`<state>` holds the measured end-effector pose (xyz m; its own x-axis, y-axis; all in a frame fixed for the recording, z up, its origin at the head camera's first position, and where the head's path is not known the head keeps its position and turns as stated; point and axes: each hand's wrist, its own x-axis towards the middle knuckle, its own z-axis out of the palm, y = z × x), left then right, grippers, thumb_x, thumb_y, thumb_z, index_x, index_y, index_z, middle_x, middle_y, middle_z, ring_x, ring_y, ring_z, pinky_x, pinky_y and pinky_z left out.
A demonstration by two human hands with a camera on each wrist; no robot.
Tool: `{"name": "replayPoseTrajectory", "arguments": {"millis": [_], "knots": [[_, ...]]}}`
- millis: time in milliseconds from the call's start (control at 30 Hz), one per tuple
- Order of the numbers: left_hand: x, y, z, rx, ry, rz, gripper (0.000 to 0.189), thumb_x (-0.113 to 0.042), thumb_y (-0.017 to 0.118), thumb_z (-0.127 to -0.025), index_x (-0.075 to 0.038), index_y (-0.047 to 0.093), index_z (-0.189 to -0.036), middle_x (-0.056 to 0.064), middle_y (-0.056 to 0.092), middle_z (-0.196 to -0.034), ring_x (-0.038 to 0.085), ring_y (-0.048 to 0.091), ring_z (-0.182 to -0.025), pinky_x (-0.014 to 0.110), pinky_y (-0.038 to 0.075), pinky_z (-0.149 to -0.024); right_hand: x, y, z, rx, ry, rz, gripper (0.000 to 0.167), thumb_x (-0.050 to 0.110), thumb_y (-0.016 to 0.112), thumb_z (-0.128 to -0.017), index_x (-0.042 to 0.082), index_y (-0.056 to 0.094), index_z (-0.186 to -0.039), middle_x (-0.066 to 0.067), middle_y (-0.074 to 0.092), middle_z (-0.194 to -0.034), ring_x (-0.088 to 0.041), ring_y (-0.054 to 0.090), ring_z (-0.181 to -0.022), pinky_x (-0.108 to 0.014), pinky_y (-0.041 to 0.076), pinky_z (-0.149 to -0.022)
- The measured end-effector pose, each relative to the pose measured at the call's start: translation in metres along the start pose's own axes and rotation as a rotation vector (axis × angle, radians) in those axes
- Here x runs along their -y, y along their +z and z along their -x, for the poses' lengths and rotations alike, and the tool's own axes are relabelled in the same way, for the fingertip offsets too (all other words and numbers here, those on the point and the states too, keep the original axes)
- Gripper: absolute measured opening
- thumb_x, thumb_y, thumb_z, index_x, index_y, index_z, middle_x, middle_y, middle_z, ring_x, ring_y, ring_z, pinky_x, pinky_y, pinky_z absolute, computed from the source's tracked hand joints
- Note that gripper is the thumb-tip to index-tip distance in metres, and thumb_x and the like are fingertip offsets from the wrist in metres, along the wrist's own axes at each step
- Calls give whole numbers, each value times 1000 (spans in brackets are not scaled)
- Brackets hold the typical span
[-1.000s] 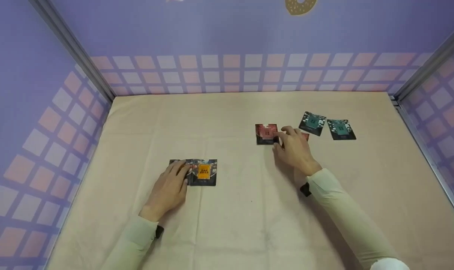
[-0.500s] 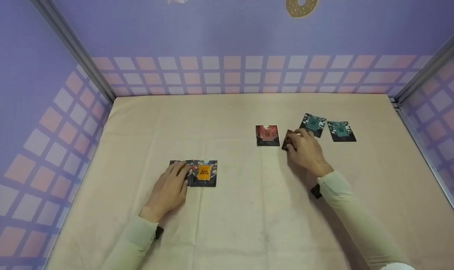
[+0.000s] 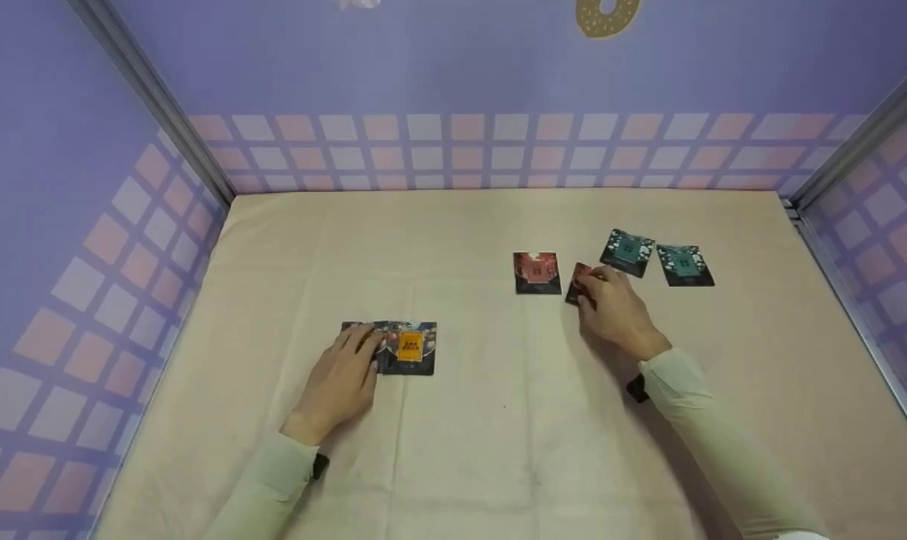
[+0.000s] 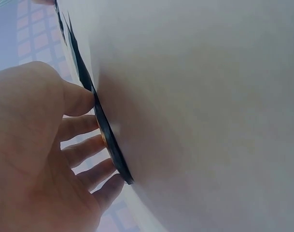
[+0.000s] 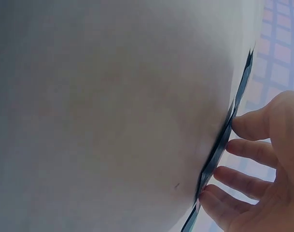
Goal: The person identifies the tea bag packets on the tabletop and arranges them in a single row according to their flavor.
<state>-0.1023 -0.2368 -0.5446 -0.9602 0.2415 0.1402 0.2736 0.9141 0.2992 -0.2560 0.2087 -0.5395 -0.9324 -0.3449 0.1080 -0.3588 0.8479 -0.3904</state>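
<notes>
In the head view my left hand [image 3: 340, 382] rests its fingers on a dark sachet [image 3: 353, 327], covering most of it. Right beside that lies a sachet with an orange label [image 3: 410, 347]. The left wrist view shows the fingertips and thumb on top of the thin dark sachets [image 4: 110, 140]. My right hand [image 3: 620, 311] touches a tilted red-and-black sachet [image 3: 575, 289] with its fingertips, hiding much of it. A second red sachet [image 3: 537, 273] lies flat just left of it. In the right wrist view the fingers [image 5: 238, 181] press along the sachet edge.
Two sachets with green labels lie behind my right hand, one tilted [image 3: 627, 253] and one farther right [image 3: 686, 265]. A cream cloth [image 3: 461, 450] covers the table. Purple walls with a checked band [image 3: 453, 150] enclose the back and sides.
My right hand has moved right, from the edge of the left red sachet onto the tilted red one. My left hand stays in place on its sachet.
</notes>
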Motion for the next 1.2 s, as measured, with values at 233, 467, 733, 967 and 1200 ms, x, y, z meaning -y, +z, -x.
{"name": "replayPoseTrajectory", "arguments": {"millis": [233,467,733,967,1200], "knots": [[0,1,-1,0,-4,-5,43,-12,59,-106,4,59,-146,24,54,-154,45,49,-146,61,47,-116,3,-1,10,22,-18,-2,39,9,64,-103,-8,66,-138,-31,58,-140,-51,58,-129,-63,55,-104],[1,1,-1,8,-4,-3,45,-13,58,-107,3,58,-148,26,53,-156,48,48,-147,62,44,-118,10,-3,18,45,-9,4,40,10,65,-103,-7,65,-140,-28,58,-141,-49,57,-129,-61,55,-106],[2,2,0,11,-3,-6,45,-14,58,-107,3,58,-149,25,52,-157,47,47,-148,63,44,-119,16,-1,28,76,-18,-9,40,8,66,-103,-4,65,-141,-25,58,-143,-45,58,-130,-58,55,-108],[1,2,1,20,-13,6,45,-14,58,-107,3,58,-149,25,51,-158,46,46,-149,63,42,-120,21,1,36,69,-51,-22,37,4,65,-103,-6,67,-139,-26,59,-141,-45,58,-130,-57,55,-108],[2,2,0,25,-15,-8,45,-14,57,-108,3,57,-150,25,51,-158,46,46,-149,62,42,-120,30,4,44,73,-61,-15,37,5,65,-103,-3,67,-139,-24,59,-141,-44,57,-132,-58,55,-108]]}}
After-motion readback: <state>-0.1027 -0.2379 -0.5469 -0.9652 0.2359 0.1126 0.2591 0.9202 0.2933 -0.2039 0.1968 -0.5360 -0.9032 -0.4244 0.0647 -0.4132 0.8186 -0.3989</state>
